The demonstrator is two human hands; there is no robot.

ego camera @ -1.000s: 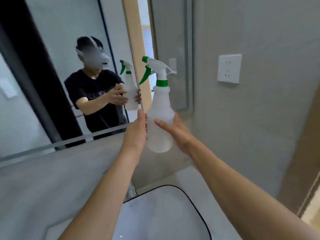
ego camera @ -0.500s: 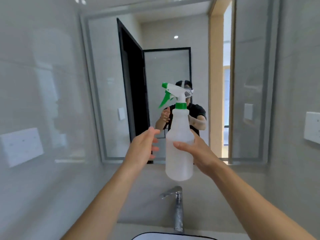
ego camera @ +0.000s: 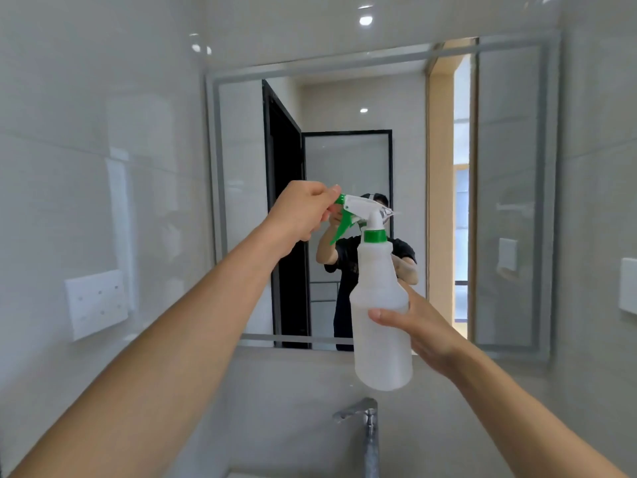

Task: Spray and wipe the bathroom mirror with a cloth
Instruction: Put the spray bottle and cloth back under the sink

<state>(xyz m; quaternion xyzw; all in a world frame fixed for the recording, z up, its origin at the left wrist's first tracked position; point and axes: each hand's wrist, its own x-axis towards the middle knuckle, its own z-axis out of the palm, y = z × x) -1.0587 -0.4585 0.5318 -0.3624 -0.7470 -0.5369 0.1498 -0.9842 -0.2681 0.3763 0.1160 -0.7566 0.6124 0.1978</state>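
Note:
A translucent white spray bottle point(ego camera: 381, 315) with a green collar, green trigger and green nozzle tip is held upright in front of the wall mirror point(ego camera: 348, 167). My right hand point(ego camera: 418, 326) grips the bottle's body from the right side. My left hand point(ego camera: 303, 212) is raised at the spray head and pinches the green nozzle tip between thumb and fingers. The mirror has a grey frosted border and reflects me holding the bottle. No cloth is in view.
A chrome faucet point(ego camera: 365, 429) stands below the bottle, with the sink's edge at the bottom of the frame. White wall sockets sit on the left wall point(ego camera: 96, 303) and at the right edge point(ego camera: 627, 288). Glossy grey tiles surround the mirror.
My left hand rose from beside the bottle's body to the nozzle and closed on its tip. The bottle stayed upright in my right hand, and the view tilted up slightly.

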